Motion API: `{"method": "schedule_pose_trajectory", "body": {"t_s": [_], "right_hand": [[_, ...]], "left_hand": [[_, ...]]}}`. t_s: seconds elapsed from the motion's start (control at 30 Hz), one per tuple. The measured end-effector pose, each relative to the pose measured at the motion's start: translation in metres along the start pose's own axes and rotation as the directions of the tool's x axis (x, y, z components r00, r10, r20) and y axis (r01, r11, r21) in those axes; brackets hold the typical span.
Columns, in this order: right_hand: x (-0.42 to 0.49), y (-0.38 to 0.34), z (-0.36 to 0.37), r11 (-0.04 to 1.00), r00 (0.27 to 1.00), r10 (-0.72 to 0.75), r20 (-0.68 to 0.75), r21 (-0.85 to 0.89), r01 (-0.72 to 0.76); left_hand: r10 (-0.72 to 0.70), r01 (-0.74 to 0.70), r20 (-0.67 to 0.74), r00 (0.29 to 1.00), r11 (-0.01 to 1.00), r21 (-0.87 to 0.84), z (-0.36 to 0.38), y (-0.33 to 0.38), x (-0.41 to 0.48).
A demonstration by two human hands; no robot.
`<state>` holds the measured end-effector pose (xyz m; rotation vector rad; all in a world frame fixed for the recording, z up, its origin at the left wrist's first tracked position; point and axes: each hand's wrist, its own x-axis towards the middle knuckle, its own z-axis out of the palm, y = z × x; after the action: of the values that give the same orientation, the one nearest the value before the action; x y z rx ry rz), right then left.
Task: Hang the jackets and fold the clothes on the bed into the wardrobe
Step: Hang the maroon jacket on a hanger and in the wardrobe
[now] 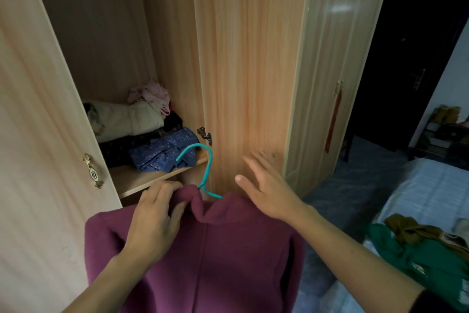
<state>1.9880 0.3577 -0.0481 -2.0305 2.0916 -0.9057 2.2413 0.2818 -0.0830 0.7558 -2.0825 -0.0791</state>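
Observation:
A maroon jacket (215, 257) hangs on a teal hanger (206, 170) in front of the open wardrobe (248, 59). My left hand (154, 216) grips the jacket's collar beside the hanger's neck. My right hand (266, 186) is lifted just right of the collar, its fingers straight and spread, holding nothing. The hanger's hook sticks up above the collar in front of the shelf (142, 180). A green garment (416, 254) and a mustard one (406, 229) lie on the bed (431, 186) at the right.
On the wardrobe shelf lie a blue patterned cloth (162, 153), a cream bundle (127, 120) and pink clothes (149, 92). The left door (38, 135) stands open. A closed door with a red tassel (332, 122) is on the right, with a dark doorway behind.

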Motion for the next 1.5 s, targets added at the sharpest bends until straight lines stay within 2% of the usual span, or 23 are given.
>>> {"method": "schedule_pose_trajectory", "body": {"t_s": [0.07,0.17,0.27,0.33,0.53,0.8,0.93,1.2,1.37,1.5], "right_hand": [[-0.009,-0.022,0.0,0.996,0.997,-0.08,0.021,0.044,0.079],[-0.016,-0.042,0.003,0.99,0.988,-0.144,0.059,0.0,0.144],[-0.019,-0.05,0.012,0.984,0.992,-0.12,-0.028,-0.133,0.115],[-0.018,-0.053,0.016,0.987,0.993,-0.079,-0.09,-0.145,0.066],[-0.017,-0.062,0.023,0.994,0.985,-0.107,-0.137,-0.002,0.107],[-0.015,-0.076,0.026,0.942,0.957,-0.233,-0.17,0.203,0.266],[-0.012,-0.074,0.024,0.891,0.947,-0.297,-0.122,0.32,0.321],[-0.005,-0.079,0.026,0.814,0.952,-0.306,-0.027,0.511,0.276],[-0.006,-0.085,0.031,0.808,0.947,-0.314,-0.064,0.506,0.302],[-0.01,-0.088,0.038,0.872,0.954,-0.274,-0.124,0.386,0.301]], "left_hand": [[-0.001,0.002,-0.027,1.0,1.0,0.007,-0.004,0.001,0.002],[-0.013,0.014,-0.057,0.998,1.0,0.005,-0.009,0.001,0.003],[-0.048,0.049,-0.079,0.996,0.999,0.007,-0.014,-0.002,0.001],[-0.07,0.07,-0.087,0.994,0.998,0.004,-0.017,-0.002,0.0],[-0.087,0.088,-0.099,0.991,0.996,0.002,-0.026,0.004,-0.002],[0.022,-0.026,-0.075,0.997,0.998,-0.059,-0.026,0.023,0.002],[0.02,-0.024,-0.049,0.999,0.997,-0.077,-0.029,0.02,0.001],[0.046,-0.052,-0.052,0.998,0.989,-0.135,-0.034,0.016,0.002],[0.04,-0.046,-0.05,0.998,0.989,-0.14,-0.035,0.012,0.001],[0.003,-0.011,-0.059,0.998,0.989,-0.145,-0.035,0.008,0.001]]}}
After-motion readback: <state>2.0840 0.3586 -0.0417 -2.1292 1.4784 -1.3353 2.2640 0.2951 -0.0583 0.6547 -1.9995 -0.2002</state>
